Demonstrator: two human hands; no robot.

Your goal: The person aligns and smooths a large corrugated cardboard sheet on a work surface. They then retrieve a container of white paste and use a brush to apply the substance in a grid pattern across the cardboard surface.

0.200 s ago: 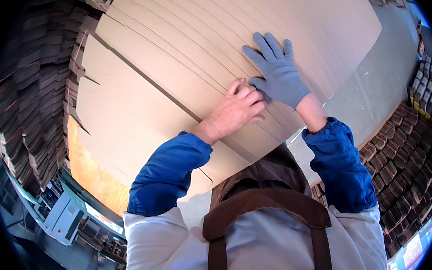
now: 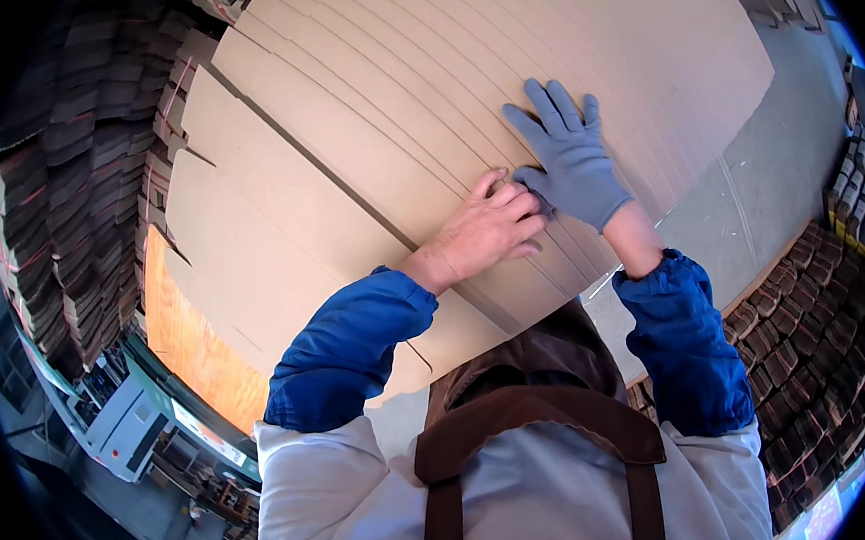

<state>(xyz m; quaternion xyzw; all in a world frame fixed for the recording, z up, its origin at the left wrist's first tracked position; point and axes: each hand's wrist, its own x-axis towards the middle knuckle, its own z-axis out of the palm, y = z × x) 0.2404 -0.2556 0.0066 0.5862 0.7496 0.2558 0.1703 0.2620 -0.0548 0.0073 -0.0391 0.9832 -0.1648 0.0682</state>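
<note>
Overlapping flat cardboard sheets (image 2: pixel 315 168) spread out in front of me, their long edges fanned in slanting lines. My right hand (image 2: pixel 576 165) wears a grey glove and lies flat on the sheets, fingers spread. Just left of it is my bare left hand (image 2: pixel 490 228), its fingers curled against the cardboard beside the gloved thumb. A small dark grey bit shows between the two hands near the left fingertips; I cannot make out what it is.
Tall stacks of bundled cardboard (image 2: pixel 76 185) stand at the left. A wooden board (image 2: pixel 191 337) shows under the sheets, near a white and green machine (image 2: pixel 127 422). Rows of brown bundled pieces (image 2: pixel 807 314) cover the lower right, beside grey floor (image 2: pixel 748 188).
The whole picture has shifted slightly right and down. Both hands keep nearly the same places on the cardboard.
</note>
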